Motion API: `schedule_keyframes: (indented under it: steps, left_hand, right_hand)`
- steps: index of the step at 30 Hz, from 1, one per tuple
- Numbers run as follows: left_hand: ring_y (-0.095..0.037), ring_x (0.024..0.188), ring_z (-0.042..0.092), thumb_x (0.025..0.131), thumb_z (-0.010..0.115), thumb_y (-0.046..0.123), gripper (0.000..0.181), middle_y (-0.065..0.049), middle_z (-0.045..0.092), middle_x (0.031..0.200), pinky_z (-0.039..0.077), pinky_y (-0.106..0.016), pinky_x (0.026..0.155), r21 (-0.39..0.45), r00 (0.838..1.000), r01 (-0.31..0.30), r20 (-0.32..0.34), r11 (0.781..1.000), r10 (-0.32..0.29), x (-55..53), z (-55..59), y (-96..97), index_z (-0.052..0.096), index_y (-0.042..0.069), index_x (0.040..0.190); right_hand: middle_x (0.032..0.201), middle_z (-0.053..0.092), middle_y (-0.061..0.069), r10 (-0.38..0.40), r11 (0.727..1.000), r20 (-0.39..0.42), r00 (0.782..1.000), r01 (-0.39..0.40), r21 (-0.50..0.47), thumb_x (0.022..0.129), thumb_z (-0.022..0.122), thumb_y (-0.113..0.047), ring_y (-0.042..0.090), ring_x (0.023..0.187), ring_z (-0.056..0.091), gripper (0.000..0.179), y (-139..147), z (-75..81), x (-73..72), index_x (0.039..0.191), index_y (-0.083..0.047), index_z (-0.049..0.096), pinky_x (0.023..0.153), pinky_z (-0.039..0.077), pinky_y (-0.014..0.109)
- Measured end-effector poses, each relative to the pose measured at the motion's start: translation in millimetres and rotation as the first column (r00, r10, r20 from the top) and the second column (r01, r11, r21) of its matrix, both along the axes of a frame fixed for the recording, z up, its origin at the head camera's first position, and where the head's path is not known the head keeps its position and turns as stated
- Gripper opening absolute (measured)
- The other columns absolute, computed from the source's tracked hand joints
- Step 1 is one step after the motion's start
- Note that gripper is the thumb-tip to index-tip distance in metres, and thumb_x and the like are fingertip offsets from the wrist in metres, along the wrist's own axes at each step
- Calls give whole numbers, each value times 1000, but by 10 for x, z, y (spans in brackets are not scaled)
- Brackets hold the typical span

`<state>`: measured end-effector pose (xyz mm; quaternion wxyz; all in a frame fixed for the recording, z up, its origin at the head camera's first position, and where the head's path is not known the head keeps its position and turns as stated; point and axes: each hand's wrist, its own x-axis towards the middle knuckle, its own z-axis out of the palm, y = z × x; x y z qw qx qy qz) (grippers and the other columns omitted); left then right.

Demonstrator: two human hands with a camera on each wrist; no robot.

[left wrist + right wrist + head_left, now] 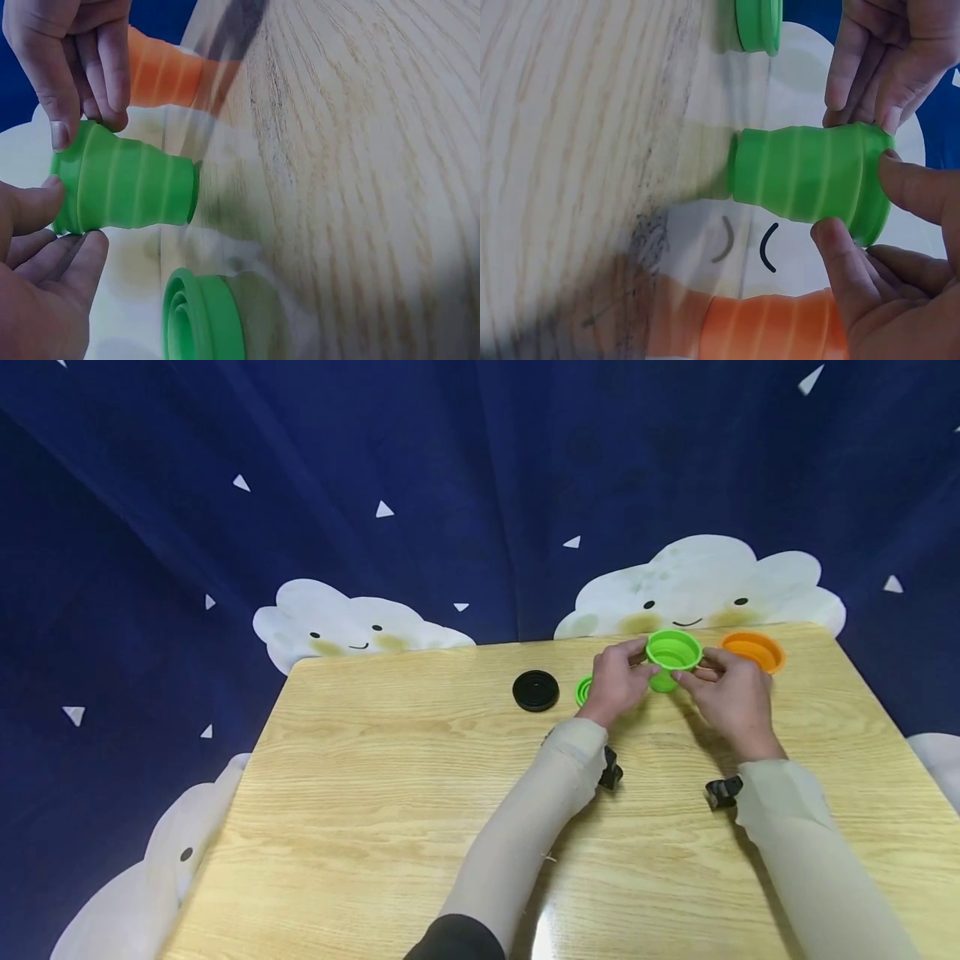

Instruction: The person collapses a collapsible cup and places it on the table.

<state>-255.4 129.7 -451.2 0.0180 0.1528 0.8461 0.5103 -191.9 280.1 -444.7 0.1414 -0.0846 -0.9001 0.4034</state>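
**Navy curtain (420,460) is hanging behind a pale wooden table (360,793)**

Left hand (618,681) and right hand (735,697) are meeting over the table's far side, thumb and fingers of each pinching the rim of a green cup (673,653). Drawn out in tiers, this cup is standing between both sets of fingertips, its base apparently resting on the wood. An orange cup (753,652), also tiered, is standing just beyond the right fingers. A black disc (536,691) is lying leftward of the left fingers; between them, a shallow green ring (583,691) is sitting partly hidden.

Judging from the grip, the hands are steadying the opened cup; the next move is probably calling for loosening both pinches evenly, without buckling its likely soft wall. No brand, label or writing is showing legibly; the curtain is carrying only printed clouds and triangles.
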Motion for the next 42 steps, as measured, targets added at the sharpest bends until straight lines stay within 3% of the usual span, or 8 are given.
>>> schedule_keyframes:
  steps: [4,11,19,25,30,33,35,42]
  left_hand:
    - [-5,107,66,90,77,11,48,2,71,120,49,-7,82,16,1000,6,-13,1000,-5,1,31,-23,63,11,136]
    - [-9,103,69,91,77,13,43,-1,73,114,49,-7,78,19,994,61,-87,998,-59,1,125,-126,66,7,132]
    - [-3,98,69,93,74,13,44,-6,72,117,50,-8,80,46,976,156,-162,987,-146,61,228,-347,63,3,134]
    - [-5,90,70,89,78,10,37,-9,74,109,52,-9,77,63,952,174,-267,983,-152,131,279,-566,70,1,125]
    - [2,82,67,86,82,16,33,-4,75,106,53,-11,74,-53,919,181,-345,982,-188,181,379,-774,74,6,117]
    - [-2,81,67,84,83,21,33,-2,74,103,51,-11,75,-177,874,173,-426,969,-233,201,445,-901,76,8,113]
    - [-6,83,66,83,83,23,32,-2,72,102,50,-11,76,-249,828,158,-494,955,-266,216,472,-982,77,9,111]
    - [-21,112,62,87,82,17,26,-10,67,118,40,-16,103,-448,594,114,-685,887,-422,271,540,-1185,78,10,112]
  right_hand:
    - [118,66,30,15,1000,-33,999,-16,-24,92,76,-25,40,101,68,63,4,30,1,139,10,52,59,43,0]
    - [115,68,27,46,998,-129,991,-50,-24,90,78,-17,26,93,71,54,-25,127,24,138,1,59,62,46,2]
    - [119,69,20,78,997,-154,985,-78,1,95,73,-27,37,97,70,41,-98,255,101,128,-3,68,64,44,0]
    - [112,71,19,125,992,-184,975,-121,34,95,72,-28,31,88,71,37,-189,353,200,122,-3,71,64,43,1]
    - [107,72,17,169,985,-218,961,-155,81,95,73,-25,33,83,71,31,-276,442,308,117,-3,72,63,42,0]
    - [106,73,18,204,979,-233,951,-190,79,94,75,-21,34,82,71,27,-335,486,361,114,-3,73,64,42,0]
    - [105,72,19,229,973,-233,945,-218,71,93,76,-18,34,83,71,24,-379,500,385,112,-3,73,65,43,0]
    - [101,74,11,271,962,-228,935,-255,98,92,76,-17,24,80,71,17,-474,474,415,106,-8,74,65,44,2]
